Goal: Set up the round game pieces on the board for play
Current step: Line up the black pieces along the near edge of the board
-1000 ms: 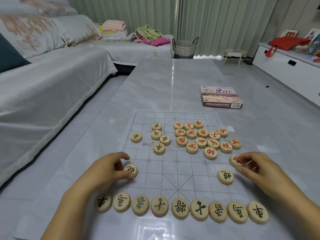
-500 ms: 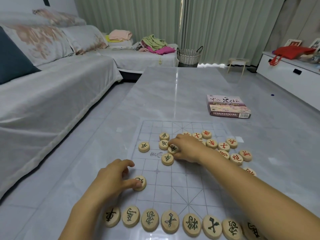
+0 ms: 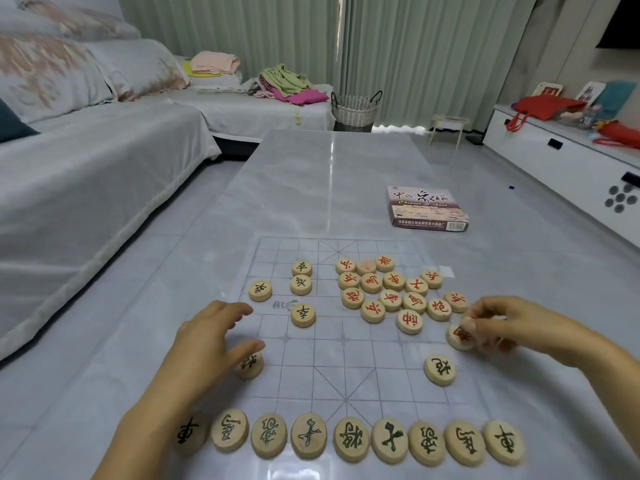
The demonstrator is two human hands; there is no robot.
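While nine black-marked pieces already line the near edge, the rest of the setup is open work.

Head view, board: the clear plastic board (image 3: pixel 346 358) lies flat on the grey table (image 3: pixel 311 188); its grid runs away from the person.
Head view, near row: the near row (image 3: pixel 348 439) sits edge to edge along the closest rank, and looks complete.
Head view, left hand: the left hand (image 3: pixel 204 344) rests palm down with fingers loosely spread, thumb tip touching the left cannon piece (image 3: pixel 249 365); not pinched, more steadying it on its point.
Head view, right hand: the right hand (image 3: pixel 502 327) has fingers curled narrow around a small pale piece held at the fingertips; its face is hidden, so colour cannot be told. Just beneath it lies a red-marked piece (image 3: pixel 460 337), touching or nearly so.
Head view, right cannon piece: the black cannon piece (image 3: pixel 440 370) sits alone, near the right hand and toward the person.
Head view, loose black pieces: four black pieces (image 3: pixel 302 282) lie beyond the left hand, on the far left of the grid.
Head view, red cluster: the red cluster (image 3: pixel 394 292) is heaped mid-board, unsorted, just left of the right hand.
Key relation: the loose black pieces lie ahead of the left hand, which is the nearer one; the red heap suits the right.
Judgement: probably the soldier rank comes next.
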